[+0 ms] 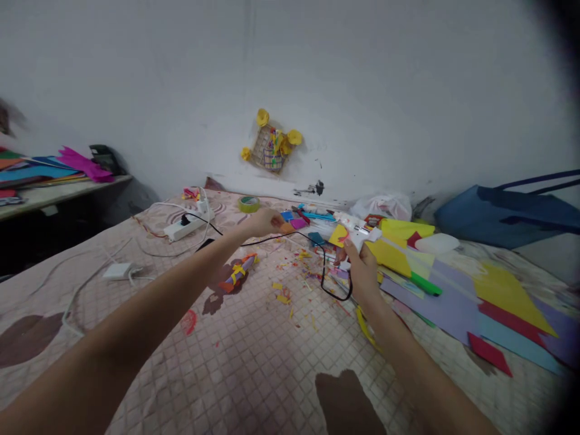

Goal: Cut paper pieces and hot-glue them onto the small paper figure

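My right hand (pixel 364 266) is wrapped round a white hot glue gun (pixel 361 235), whose black cord (pixel 324 272) loops down and runs left across the table. My left hand (pixel 268 222) reaches to the far side, its fingers closed at the edge of a small orange piece of paper (pixel 286 228). Pink (pixel 299 223) and blue paper pieces (pixel 287 215) lie just beyond those fingertips. Nearer to me, a small purple-and-orange paper figure with yellow strips (pixel 238 272) rests on the cloth. Yellow and orange scraps (pixel 283 296) are scattered between my arms.
Coloured paper sheets (pixel 446 296) spread over the right side, by a blue bag (pixel 489 214). A green tape roll (pixel 249 204), a power strip (pixel 188 225) and a white adapter (pixel 118 271) with cables are at left. A woven decoration (pixel 273 145) hangs on the wall.
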The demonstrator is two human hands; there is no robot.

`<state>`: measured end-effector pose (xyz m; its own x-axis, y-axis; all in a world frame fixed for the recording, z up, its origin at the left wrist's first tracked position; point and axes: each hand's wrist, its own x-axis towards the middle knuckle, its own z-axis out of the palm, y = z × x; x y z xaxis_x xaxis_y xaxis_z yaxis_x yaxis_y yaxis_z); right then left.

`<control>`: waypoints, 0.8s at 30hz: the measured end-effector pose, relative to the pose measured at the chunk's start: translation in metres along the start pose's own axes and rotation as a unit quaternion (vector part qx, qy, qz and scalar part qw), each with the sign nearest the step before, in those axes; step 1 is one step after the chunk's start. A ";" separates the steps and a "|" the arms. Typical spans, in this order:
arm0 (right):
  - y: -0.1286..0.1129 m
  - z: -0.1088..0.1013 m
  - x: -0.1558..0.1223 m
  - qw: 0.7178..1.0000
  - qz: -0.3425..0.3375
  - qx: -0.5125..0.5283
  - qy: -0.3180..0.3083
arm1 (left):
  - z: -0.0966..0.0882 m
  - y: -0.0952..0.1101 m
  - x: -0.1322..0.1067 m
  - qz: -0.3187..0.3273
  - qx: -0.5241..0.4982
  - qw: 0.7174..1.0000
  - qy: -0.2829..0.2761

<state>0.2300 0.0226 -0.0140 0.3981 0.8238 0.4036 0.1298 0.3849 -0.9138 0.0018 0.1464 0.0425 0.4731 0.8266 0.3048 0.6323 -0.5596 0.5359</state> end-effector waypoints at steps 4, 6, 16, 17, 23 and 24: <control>0.002 -0.003 0.001 1.000 -0.001 -0.004 0.009 | 0.000 -0.020 -0.004 -0.021 0.066 0.997 -0.040; 0.001 -0.004 0.001 1.000 -0.003 -0.006 0.012 | 0.009 -0.024 -0.006 -0.023 0.089 0.995 -0.043; 0.004 -0.014 0.001 1.000 -0.009 -0.012 0.022 | 0.044 -0.026 0.009 -0.032 0.165 0.982 -0.087; 0.005 -0.015 0.001 1.000 -0.006 -0.010 0.022 | 0.047 -0.025 0.010 -0.022 0.166 0.982 -0.092; 0.004 -0.012 0.000 1.000 0.005 0.011 0.017 | 0.072 -0.016 0.014 -0.022 0.196 0.979 -0.053; 0.003 -0.012 0.000 1.000 0.005 0.014 0.017 | 0.076 -0.015 0.017 -0.023 0.200 0.978 -0.052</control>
<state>0.2412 0.0185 -0.0177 0.4293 0.8137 0.3919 0.0999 0.3885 -0.9160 0.0471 0.1638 -0.0205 0.4852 0.8524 0.1948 0.8341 -0.5180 0.1894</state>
